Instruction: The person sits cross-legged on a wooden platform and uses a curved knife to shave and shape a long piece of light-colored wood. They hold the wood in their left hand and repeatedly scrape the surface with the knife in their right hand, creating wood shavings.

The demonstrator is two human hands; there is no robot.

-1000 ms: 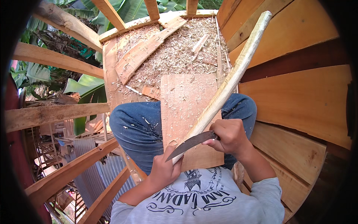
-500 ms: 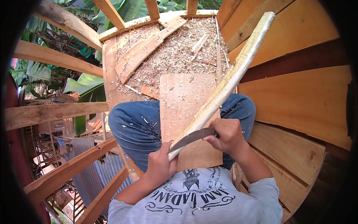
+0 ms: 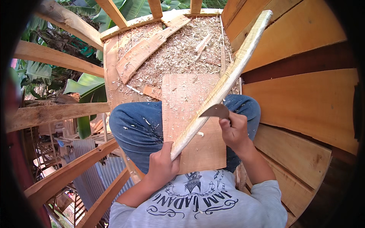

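Note:
A long, pale, slightly curved wooden stick slants across my lap from lower left to upper right. My left hand is closed around its lower end. In my right hand is a knife with a dark, curved blade; its handle is mostly hidden by the fingers. The blade touches or nearly touches the stick's right side, some way above my left hand. Beneath the stick, a flat wooden board rests on my lap between the knees, with a few pale shavings on it.
Wood shavings cover the plank floor ahead, where a long offcut lies at an angle. A plank wall stands close on my right. Along the left runs an open railing of wooden bars, with banana leaves and corrugated sheets beyond.
The knife has moved up and right along the stick, away from my left hand, and its blade is turned differently. The stick's far end has shifted slightly left. A fresh shaving shows beside the stick.

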